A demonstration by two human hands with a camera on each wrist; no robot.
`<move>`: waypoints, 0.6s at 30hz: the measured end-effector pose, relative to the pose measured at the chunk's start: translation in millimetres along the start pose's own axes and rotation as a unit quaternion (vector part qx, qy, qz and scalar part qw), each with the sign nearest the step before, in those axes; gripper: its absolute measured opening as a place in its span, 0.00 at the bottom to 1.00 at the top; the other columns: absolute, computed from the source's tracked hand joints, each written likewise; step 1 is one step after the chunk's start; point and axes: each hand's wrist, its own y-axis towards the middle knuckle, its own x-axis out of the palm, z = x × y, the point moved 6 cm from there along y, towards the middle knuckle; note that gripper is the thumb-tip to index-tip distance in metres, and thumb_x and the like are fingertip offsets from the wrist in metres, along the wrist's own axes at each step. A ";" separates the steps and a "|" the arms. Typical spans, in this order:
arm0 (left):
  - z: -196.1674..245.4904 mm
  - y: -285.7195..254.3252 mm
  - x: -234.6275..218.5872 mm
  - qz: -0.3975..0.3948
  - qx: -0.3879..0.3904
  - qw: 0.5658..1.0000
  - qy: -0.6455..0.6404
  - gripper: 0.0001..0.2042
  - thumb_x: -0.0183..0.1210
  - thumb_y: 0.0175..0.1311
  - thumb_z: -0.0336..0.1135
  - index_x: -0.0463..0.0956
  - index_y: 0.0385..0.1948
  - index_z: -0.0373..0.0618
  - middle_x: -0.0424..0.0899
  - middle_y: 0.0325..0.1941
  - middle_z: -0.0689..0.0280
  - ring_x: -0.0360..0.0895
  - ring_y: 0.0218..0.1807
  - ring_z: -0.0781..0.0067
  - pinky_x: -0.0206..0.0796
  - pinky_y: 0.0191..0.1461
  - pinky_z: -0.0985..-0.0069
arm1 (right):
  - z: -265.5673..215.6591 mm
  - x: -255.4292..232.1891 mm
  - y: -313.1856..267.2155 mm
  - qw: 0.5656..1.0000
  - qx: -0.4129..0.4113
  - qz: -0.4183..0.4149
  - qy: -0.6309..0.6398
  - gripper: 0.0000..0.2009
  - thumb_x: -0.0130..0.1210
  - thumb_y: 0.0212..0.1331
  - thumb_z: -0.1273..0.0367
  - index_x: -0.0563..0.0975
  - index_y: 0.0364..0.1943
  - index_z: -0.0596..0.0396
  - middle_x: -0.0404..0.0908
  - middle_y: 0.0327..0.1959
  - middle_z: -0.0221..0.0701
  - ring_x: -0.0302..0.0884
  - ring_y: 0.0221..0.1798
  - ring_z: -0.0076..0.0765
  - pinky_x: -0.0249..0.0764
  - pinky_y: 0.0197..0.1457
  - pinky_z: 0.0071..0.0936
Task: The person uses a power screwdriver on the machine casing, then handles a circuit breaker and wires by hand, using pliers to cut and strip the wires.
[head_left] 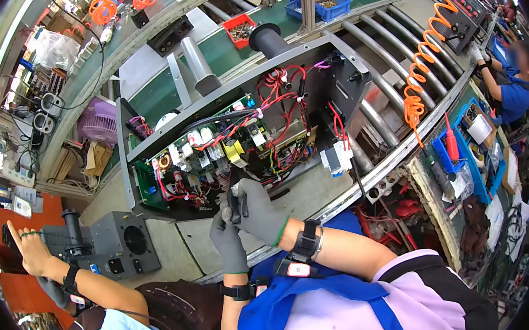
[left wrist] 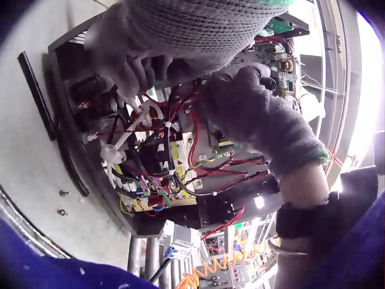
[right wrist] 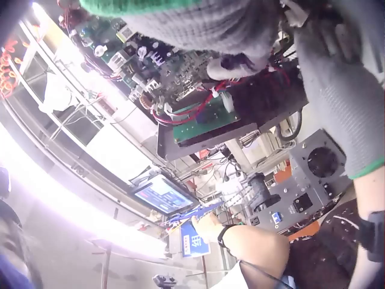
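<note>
The left hand (head_left: 229, 243) and the right hand (head_left: 264, 216), both wearing grey gloves, are meeting at the near side of the open case (head_left: 346, 94), their fingers curling in close together. The gloves are hiding the tips, so I cannot tell whether either hand is grasping anything small. The case is standing on the counter (head_left: 315, 196), directly before the fingers; its boards (head_left: 148, 184) and red wires (head_left: 279, 80) are spreading out around and beyond them. Just past the fingers, a yellow transformer (head_left: 235, 152) is sitting inside the case. Right of the fingers, a white connector (head_left: 336, 157) is ending some wires outside the case wall. In the left wrist view, a pale plastic piece (left wrist: 124, 139) is lying below the left fingers, and a black strip (left wrist: 37, 90) and two screws (left wrist: 62, 212) are lying farther off. Left of the fingers, a grey box (head_left: 120, 246) is standing near another person's bare hand (head_left: 33, 252), which is pointing. Well beyond the fingers, an orange coil (head_left: 414, 109) is hanging by the rollers (head_left: 380, 124).
</note>
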 end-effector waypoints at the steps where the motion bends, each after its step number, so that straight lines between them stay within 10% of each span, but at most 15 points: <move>1: -1.5 -0.8 0.2 -0.003 -0.007 1.000 -0.009 0.15 0.51 0.72 0.38 0.76 0.48 0.34 0.81 0.43 0.65 0.75 0.41 0.79 0.69 0.42 0.80 | -2.0 3.3 -2.8 1.000 0.003 -0.029 -0.005 0.07 0.49 0.50 0.66 0.69 0.23 0.54 0.74 0.21 0.38 0.77 0.24 0.42 0.80 0.30 0.40; 6: -17.8 12.9 -4.0 -0.050 0.055 0.997 -0.007 0.27 0.51 0.71 0.55 0.73 0.54 0.37 0.80 0.49 0.64 0.78 0.47 0.76 0.73 0.45 0.77 | -13.3 3.3 -23.5 0.998 0.040 0.046 0.009 0.08 0.49 0.51 0.66 0.71 0.22 0.56 0.77 0.24 0.40 0.79 0.29 0.47 0.81 0.41 0.46; 18: -0.5 23.3 5.3 -0.067 0.037 0.997 0.010 0.13 0.47 0.70 0.36 0.77 0.46 0.38 0.81 0.43 0.66 0.78 0.43 0.77 0.70 0.47 0.79 | -5.8 -9.1 -6.9 0.998 0.042 0.043 0.015 0.09 0.49 0.52 0.66 0.72 0.26 0.58 0.78 0.27 0.43 0.81 0.34 0.51 0.80 0.47 0.55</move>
